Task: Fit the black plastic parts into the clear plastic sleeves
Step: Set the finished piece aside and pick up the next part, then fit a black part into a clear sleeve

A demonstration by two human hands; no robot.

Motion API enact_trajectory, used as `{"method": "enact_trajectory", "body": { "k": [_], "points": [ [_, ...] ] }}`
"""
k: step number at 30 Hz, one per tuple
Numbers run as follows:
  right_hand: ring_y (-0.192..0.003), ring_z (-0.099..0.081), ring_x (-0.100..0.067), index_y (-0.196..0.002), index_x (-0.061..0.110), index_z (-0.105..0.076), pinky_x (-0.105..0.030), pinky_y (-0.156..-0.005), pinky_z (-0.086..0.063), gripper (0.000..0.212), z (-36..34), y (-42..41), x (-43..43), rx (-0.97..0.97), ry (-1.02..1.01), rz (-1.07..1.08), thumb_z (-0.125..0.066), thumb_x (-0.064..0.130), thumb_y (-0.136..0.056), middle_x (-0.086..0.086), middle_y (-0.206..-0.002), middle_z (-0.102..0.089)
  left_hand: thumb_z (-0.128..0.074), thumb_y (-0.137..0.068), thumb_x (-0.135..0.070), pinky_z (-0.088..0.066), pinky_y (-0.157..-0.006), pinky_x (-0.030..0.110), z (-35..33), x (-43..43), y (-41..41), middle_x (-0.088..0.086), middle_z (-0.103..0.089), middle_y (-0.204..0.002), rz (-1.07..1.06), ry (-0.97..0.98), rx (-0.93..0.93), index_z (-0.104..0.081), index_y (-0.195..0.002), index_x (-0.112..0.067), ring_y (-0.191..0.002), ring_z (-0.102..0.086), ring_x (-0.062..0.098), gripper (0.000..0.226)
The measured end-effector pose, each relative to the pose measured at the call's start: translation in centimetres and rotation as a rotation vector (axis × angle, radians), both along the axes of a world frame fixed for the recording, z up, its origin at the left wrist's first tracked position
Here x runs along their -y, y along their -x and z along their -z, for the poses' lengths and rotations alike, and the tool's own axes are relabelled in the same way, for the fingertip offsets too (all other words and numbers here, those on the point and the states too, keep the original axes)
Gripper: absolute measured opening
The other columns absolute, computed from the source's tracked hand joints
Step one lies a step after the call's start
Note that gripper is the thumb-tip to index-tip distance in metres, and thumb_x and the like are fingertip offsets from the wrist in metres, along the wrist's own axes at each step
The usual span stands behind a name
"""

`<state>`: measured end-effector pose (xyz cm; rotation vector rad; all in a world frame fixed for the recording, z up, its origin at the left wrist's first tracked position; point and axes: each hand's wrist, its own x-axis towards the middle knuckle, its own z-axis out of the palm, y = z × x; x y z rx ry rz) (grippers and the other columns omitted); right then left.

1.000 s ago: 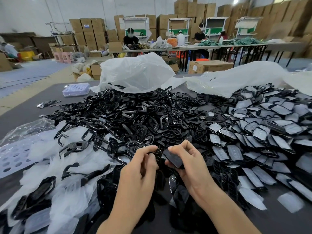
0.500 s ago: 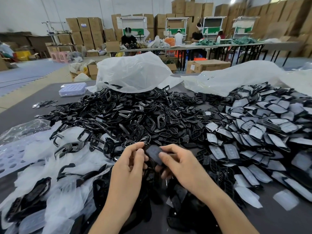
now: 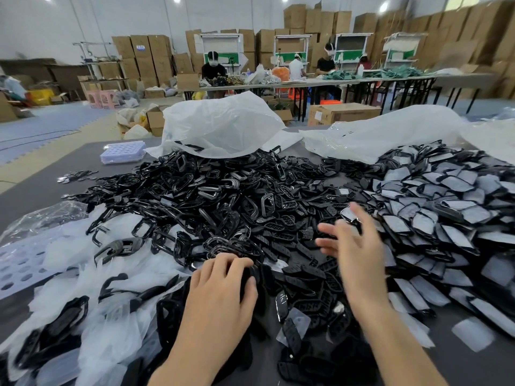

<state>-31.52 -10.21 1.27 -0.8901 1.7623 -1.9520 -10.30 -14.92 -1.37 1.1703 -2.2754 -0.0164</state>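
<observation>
Parted since: right hand (image 3: pixel 355 247) spread wide, left hand (image 3: pixel 221 292) seemingly gripping one black part (image 3: pixel 260 275).

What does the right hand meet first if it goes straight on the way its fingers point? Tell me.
The right hand would probably meet the sleeved part at its fingertips first, at the edge of the sleeved pile; blur leaves depth unsure.
</observation>
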Motion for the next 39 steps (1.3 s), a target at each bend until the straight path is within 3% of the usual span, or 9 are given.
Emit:
{"method": "enact_trajectory", "body": {
  "k": [4, 6, 9, 16, 23, 27, 29, 34, 39],
  "points": [
    [-0.101, -0.056, 0.015, -0.149, 0.044, -0.039, -0.005, -0.084, -0.048, 0.049, 1.7, -2.9, 0.6, -0.555, -0.262, -0.237, -0.052, 0.037, -0.103, 0.029, -0.125, -0.058, -0.065, -0.087, -0.035, -0.045, -0.103, 0.045, 0.6, 0.6, 0.0, 0.005, -0.05, -0.143, -0.067, 0.019, 0.122, -0.056, -0.135, -0.029, -0.128, -0.051, 0.027, 0.049],
    [-0.129, -0.043, 0.005, -0.153, 0.04, -0.036, -0.011, -0.105, -0.033, 0.052, 2.7, -3.6, 0.9, -0.781, -0.387, -0.334, -0.05, 0.039, -0.103, 0.021, -0.144, -0.048, -0.069, -0.084, -0.032, -0.045, -0.103, 0.046, 0.6, 1.0, 0.1, 0.007, -0.052, -0.145, -0.069, 0.031, 0.16, -0.058, -0.135, -0.028, -0.13, -0.052, 0.028, 0.052],
    [-0.141, -0.032, -0.007, -0.152, 0.041, -0.037, -0.028, -0.117, -0.024, 0.05, 3.4, -4.0, 1.1, -0.953, -0.515, -0.372, -0.045, 0.045, -0.103, 0.019, -0.153, -0.041, -0.075, -0.079, -0.031, -0.049, -0.098, 0.047, 0.4, 1.6, 0.4, 0.003, -0.061, -0.136, -0.038, 0.033, 0.171, -0.066, -0.124, -0.03, -0.124, -0.058, 0.027, 0.045],
    [-0.125, -0.042, -0.007, -0.135, 0.039, -0.054, -0.029, -0.11, -0.033, 0.034, 3.2, -3.9, 1.1, -0.906, -0.444, -0.383, -0.05, 0.042, -0.102, 0.022, -0.133, -0.053, -0.085, -0.072, -0.029, -0.053, -0.073, 0.04, 0.7, 2.1, 0.4, -0.006, -0.066, -0.113, 0.036, 0.163, 0.162, -0.067, -0.119, -0.025, -0.093, -0.066, 0.023, 0.05],
    [-0.117, -0.044, -0.002, -0.123, 0.036, -0.064, -0.027, -0.106, -0.036, 0.027, 2.9, -4.1, 1.1, -0.821, -0.374, -0.375, -0.048, 0.044, -0.104, 0.023, -0.125, -0.055, -0.071, -0.088, -0.019, -0.044, -0.079, 0.032, 0.4, 1.7, 0.3, -0.012, -0.063, -0.098, 0.038, 0.222, -0.067, -0.066, -0.114, -0.025, -0.087, -0.062, 0.014, 0.027],
    [-0.11, -0.053, 0.004, -0.11, 0.038, -0.071, -0.015, -0.093, -0.042, 0.034, 2.2, -4.5, 0.7, -0.59, -0.258, -0.375, -0.043, 0.056, -0.102, 0.023, -0.11, -0.064, -0.062, -0.091, -0.027, -0.034, -0.085, 0.022, -0.1, 1.4, 0.0, -0.02, -0.061, -0.095, 0.092, 0.225, -0.233, -0.063, -0.104, -0.03, -0.094, -0.054, 0.007, 0.014],
    [-0.094, -0.065, 0.0, -0.099, 0.036, -0.073, -0.023, -0.082, -0.051, 0.037, 1.7, -4.8, 0.6, -0.37, -0.217, -0.479, -0.046, 0.061, -0.1, 0.011, -0.096, -0.072, -0.059, -0.092, -0.03, -0.037, -0.086, 0.023, -0.1, 1.1, 0.1, -0.02, -0.062, -0.095, 0.128, 0.256, -0.265, -0.063, -0.098, -0.029, -0.096, -0.053, 0.008, 0.007],
    [-0.074, -0.07, -0.005, -0.089, 0.037, -0.08, -0.018, -0.07, -0.055, 0.023, 0.7, -5.5, 0.8, 0.043, -0.126, -0.632, -0.063, 0.027, -0.1, 0.008, -0.083, -0.077, -0.057, -0.096, -0.027, -0.046, -0.085, 0.034, 0.1, 0.7, 0.5, -0.011, -0.065, -0.105, 0.179, 0.34, -0.219, -0.068, -0.098, -0.022, -0.101, -0.056, 0.016, 0.012],
    [-0.062, -0.066, -0.009, -0.094, 0.03, -0.081, -0.022, -0.057, -0.056, 0.019, 0.5, -4.2, 0.9, 0.168, -0.067, -0.398, -0.065, 0.021, -0.099, 0.004, -0.073, -0.073, -0.055, -0.097, -0.027, -0.043, -0.097, 0.03, -0.7, 0.0, 0.5, -0.007, -0.057, -0.117, 0.154, 0.237, -0.278, -0.062, -0.114, -0.022, -0.109, -0.053, 0.014, 0.019]
  ]
}}
